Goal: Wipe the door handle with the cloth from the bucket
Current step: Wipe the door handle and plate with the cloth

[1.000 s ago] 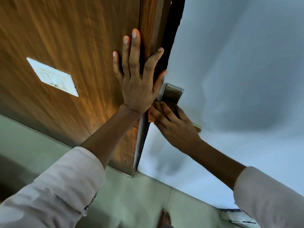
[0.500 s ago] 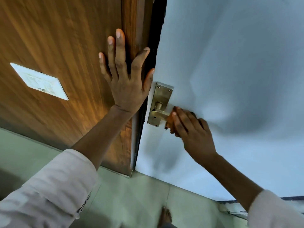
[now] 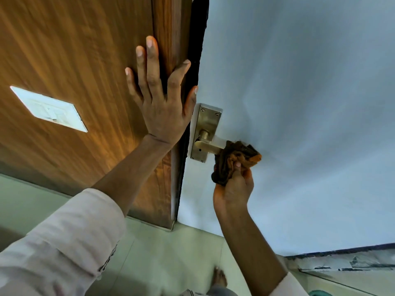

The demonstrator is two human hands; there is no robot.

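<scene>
Door [image 3: 299, 103] fills most of what we see, pale and broad, with our left hand [image 3: 162, 103] spread flat on the wooden frame [image 3: 85, 60] at its nine o'clock edge. Smaller, the door handle [image 3: 210, 146] runs its long axis from nine toward three o'clock. Our right hand [image 3: 235, 186], the nearer one, sits at its five o'clock, pinching the cloth [image 3: 233, 159] bunched over the lever's free end.

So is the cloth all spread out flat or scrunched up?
Scrunched up. The cloth is bunched in the right hand, wrapped over the end of the door handle.
</scene>
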